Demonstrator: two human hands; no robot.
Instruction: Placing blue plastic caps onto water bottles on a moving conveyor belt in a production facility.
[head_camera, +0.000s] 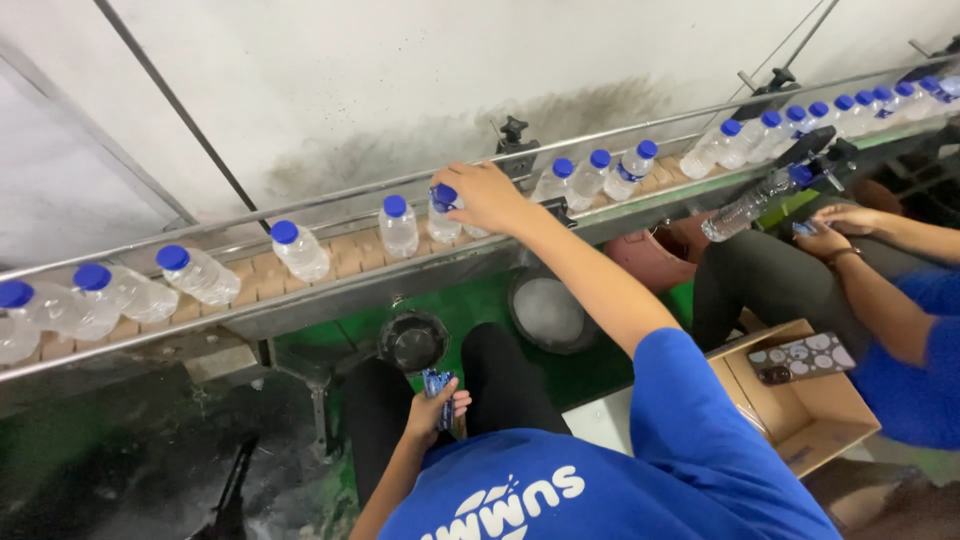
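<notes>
Along the far side of the scene a narrow conveyor (330, 262) runs from lower left up to the right, carrying clear plastic bottles with blue caps between two metal guide rails. At its middle, the right hand (487, 195) is stretched far forward on a straight, bare arm that rises from a blue sleeve at the near right. The palm faces down, the fingers curl over the top of one bottle (442, 215), and the fingertips close around its blue cap, so this hand is grasping the bottle's neck while the bottle stands upright on the belt. Just to its left stands another upright bottle (398, 225), apart from the hand; further left more bottles lie tilted along the belt.

Near the body, low in the middle, the left hand (436, 405) is drawn in above the lap, elbow bent, fingers clenched around a small bundle of blue labels (437, 388) that sticks up from the fist. Beyond it a round black tub (414, 341) sits under the conveyor, and a grey basin (548, 311) lies to its right.

At the right a co-worker in blue sits with both hands (830, 228) near a bottle lying slanted at the conveyor's edge. An open cardboard box (815, 415) rests beside that person's leg.
</notes>
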